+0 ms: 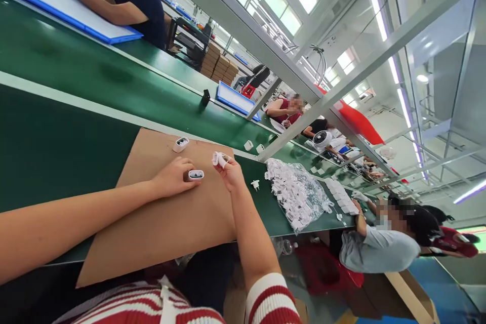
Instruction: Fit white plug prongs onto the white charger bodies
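Observation:
My left hand (175, 177) rests on the brown cardboard sheet (163, 223), its fingers wrapped round a white plastic housing (196, 175) with an oval end and a dark inside. To its right, my right hand (231, 176) pinches a small white plastic piece (219, 159) just above the sheet. The piece's exact shape is partly covered by my fingers. A second white housing (181, 144), also dark inside, stands near the sheet's far edge. Right of my right hand lies a white two-pin plug piece (255, 185) on the green bench.
A clear plastic bag (298, 195) full of white plug pieces lies to the right, beside rows of white housings (341, 196). More housings (248, 145) sit on the green conveyor belt (163, 101). A metal post (277, 144) rises beyond. A co-worker (375, 248) sits at right.

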The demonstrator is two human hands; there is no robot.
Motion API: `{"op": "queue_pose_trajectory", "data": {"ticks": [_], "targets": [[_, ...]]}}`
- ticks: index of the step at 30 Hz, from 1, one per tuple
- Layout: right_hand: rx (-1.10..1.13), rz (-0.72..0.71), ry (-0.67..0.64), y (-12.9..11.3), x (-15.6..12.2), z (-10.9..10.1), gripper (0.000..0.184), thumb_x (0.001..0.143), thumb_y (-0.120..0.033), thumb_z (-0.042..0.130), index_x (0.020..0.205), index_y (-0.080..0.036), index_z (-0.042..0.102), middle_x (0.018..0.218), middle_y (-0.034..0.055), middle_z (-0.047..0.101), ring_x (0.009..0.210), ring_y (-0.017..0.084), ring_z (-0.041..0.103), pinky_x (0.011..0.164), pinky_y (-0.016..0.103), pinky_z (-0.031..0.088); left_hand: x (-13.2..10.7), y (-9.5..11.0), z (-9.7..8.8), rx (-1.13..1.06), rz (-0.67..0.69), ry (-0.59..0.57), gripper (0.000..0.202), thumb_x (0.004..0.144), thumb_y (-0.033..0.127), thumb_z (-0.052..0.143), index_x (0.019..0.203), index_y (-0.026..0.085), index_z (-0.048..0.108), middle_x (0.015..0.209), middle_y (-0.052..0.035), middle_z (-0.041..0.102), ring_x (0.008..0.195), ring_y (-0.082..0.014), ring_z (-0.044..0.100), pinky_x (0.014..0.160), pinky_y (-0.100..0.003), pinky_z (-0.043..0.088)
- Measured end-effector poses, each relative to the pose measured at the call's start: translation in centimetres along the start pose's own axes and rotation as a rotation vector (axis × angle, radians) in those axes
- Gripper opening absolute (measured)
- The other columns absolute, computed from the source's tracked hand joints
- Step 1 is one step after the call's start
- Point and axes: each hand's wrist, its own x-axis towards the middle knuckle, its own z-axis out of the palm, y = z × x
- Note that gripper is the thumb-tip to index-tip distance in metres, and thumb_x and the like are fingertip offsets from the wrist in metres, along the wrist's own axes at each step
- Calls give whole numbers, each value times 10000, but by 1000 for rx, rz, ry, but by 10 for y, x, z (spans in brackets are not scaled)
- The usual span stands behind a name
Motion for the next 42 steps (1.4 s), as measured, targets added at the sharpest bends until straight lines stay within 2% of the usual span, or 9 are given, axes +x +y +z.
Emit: {"op": "queue_pose_trajectory", "data": {"ticks": [3,11,18,24,31,34,37,40,42], "targets": [[-84,-35,-65,-4,-2,13,396,598,-310,864,958,-177,763,987,51,770,893,181,695,862,327,569,-1,-6,-1,-117,-68,-25,563,741,598,746,1138,199,709,1186,-89,654,1133,-294,585,984,-385,483],[-802,-456,-185,-1,-43,20,235,908,-256,591,1092,-216,732,1044,52,707,957,177,664,874,309,540,-1,-4,-6,-186,-74,-107,409,807,575,689,907,180,722,867,-62,648,856,-236,576,760,-350,442],[-1141,-767,-344,11,-48,16,351,864,-73,524,1143,-197,696,1069,90,683,1032,225,612,885,344,525,1,-2,-7,-214,-65,-118,398,821,569,665,742,181,631,807,-53,618,836,-227,561,757,-341,419],[-1436,-738,-276,12,-44,20,280,770,-23,567,938,-206,695,902,59,654,866,225,598,798,329,485,1,-2,-6,-221,-72,-112,404,802,560,673,694,180,586,779,-48,590,792,-212,548,718,-328,400],[-1391,-633,-252,8,-44,28,327,724,5,569,897,-231,713,857,19,671,894,203,650,1019,340,479,2,2,-5,-184,-94,-95,443,789,617,650,743,176,651,780,-56,603,785,-220,565,704,-327,407],[-1084,-508,-200,12,-48,23,431,812,-95,622,1201,-272,681,1035,20,736,999,201,684,1033,346,501,3,8,-9,-167,-138,-117,471,774,643,645,798,175,695,801,-61,636,776,-226,591,690,-325,420],[-810,-470,-29,6,-50,-5,583,894,-303,656,1458,-278,512,1314,72,685,1154,222,662,1038,387,510,8,15,-29,-173,-219,-230,430,730,604,704,825,185,727,831,-50,680,778,-232,619,673,-315,433],[-978,-539,344,-3,-49,-54,580,898,-368,630,1440,-178,546,1449,178,581,1357,316,512,1131,496,403,20,14,-64,-176,-266,-323,450,653,592,797,838,184,757,818,-30,700,783,-230,622,667,-305,434],[-1176,-430,580,-4,-48,-87,625,872,-366,638,1429,-97,547,1487,270,511,1407,400,417,1129,564,344,34,7,-89,-212,-316,-234,525,635,604,827,940,181,776,840,-13,716,816,-218,617,693,-294,440]]}}
